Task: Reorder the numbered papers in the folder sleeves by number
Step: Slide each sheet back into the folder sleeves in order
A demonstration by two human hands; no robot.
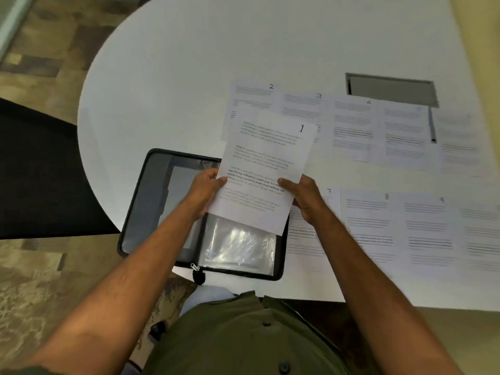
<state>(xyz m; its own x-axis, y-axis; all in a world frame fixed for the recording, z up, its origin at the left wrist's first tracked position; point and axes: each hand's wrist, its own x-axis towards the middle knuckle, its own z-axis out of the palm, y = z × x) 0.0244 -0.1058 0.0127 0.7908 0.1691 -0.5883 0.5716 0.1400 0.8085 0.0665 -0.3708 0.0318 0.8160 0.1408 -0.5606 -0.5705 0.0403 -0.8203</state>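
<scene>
Both bare forearms stretched forward, converging; left hand (207, 189) pinching the sheet's left edge, thumb on top; right hand (304, 197) gripping the right edge likewise, fingers curled beneath, wrists level

bare table (189, 63) beyond folder (151, 190); papers (378, 131) crowd the right.
</scene>
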